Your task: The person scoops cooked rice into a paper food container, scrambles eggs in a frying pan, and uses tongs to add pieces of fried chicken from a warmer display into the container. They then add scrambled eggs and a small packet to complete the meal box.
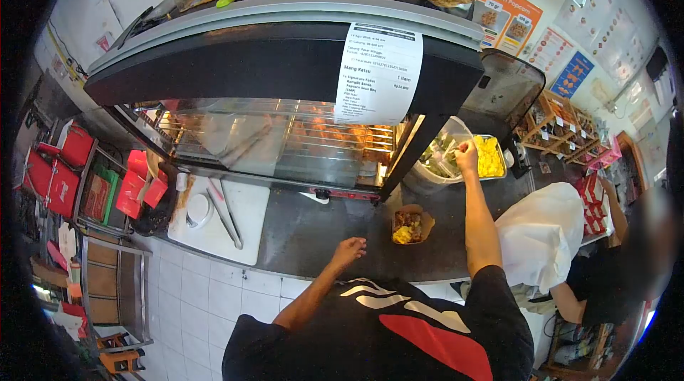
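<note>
My right hand [467,158] is at the right rim of a clear plastic tub [427,175] that holds green and whitish pieces. Its fingers are pinched together, and what they hold, if anything, is too small to make out. Beside the tub, a metal tray of yellow scrambled egg [489,156] sits just right of that hand. Over the dark counter hovers my left hand [349,251], fingers loosely apart and nothing in them. Between my arms stands an open brown paper food box [411,226] with yellow egg and dark brown pieces inside.
A lit glass food warmer [299,135] fills the back, with a printed receipt [377,75] stuck on it. Tongs [226,217] and a white round container [199,210] lie on a white cutting board [246,228]. Another person [605,274] stands at right by a white bag [545,231].
</note>
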{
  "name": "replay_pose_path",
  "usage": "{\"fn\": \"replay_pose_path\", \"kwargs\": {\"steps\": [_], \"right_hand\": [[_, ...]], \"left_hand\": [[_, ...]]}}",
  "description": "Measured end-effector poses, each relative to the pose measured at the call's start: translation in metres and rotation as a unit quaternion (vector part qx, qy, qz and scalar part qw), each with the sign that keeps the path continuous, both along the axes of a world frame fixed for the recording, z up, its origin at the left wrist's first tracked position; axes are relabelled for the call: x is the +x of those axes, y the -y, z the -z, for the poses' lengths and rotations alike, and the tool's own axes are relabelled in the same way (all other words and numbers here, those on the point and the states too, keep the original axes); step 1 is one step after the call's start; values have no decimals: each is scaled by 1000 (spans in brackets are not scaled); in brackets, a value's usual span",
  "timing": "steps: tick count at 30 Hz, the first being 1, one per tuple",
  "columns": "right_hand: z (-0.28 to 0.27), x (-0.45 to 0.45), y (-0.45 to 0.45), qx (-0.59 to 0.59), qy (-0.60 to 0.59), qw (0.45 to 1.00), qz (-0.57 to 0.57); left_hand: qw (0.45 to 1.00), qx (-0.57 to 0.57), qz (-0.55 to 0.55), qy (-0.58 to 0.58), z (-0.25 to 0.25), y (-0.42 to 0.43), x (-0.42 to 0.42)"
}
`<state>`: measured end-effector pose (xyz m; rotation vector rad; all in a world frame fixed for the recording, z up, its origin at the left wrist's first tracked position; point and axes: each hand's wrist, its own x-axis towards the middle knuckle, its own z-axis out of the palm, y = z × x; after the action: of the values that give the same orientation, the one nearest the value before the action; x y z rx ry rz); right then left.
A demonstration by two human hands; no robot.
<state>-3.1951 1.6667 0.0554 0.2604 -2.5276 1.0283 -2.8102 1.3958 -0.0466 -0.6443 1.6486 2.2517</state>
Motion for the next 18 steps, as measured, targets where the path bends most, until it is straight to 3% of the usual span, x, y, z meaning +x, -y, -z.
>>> {"fn": "replay_pose_path", "kwargs": {"steps": [2, 3, 7, 11, 15, 16, 18], "right_hand": [[3, 0, -2, -63, -24, 997, -29], [-13, 16, 7, -200, 45, 977, -63], [-35, 26, 9, -60, 98, 993, -24], [-27, 26, 6, -102, 10, 994, -32], [-53, 42, 6, -227, 8, 972, -58], [-44, 36, 2, -317, 8, 946, -62], [-47, 39, 0, -338, 14, 941, -33]], "left_hand": [[1000, -1, 5, -3, 1, -1, 0], [1000, -2, 11, 3, -3, -2, 0], [1000, -10, 27, 5, -11, -1, -1], [999, -21, 21, 15, -19, -3, -1], [1000, -18, 21, 3, -26, -3, 0], [1000, -15, 19, 3, -27, -3, -1], [1000, -17, 16, -3, -34, -3, -3]]}}
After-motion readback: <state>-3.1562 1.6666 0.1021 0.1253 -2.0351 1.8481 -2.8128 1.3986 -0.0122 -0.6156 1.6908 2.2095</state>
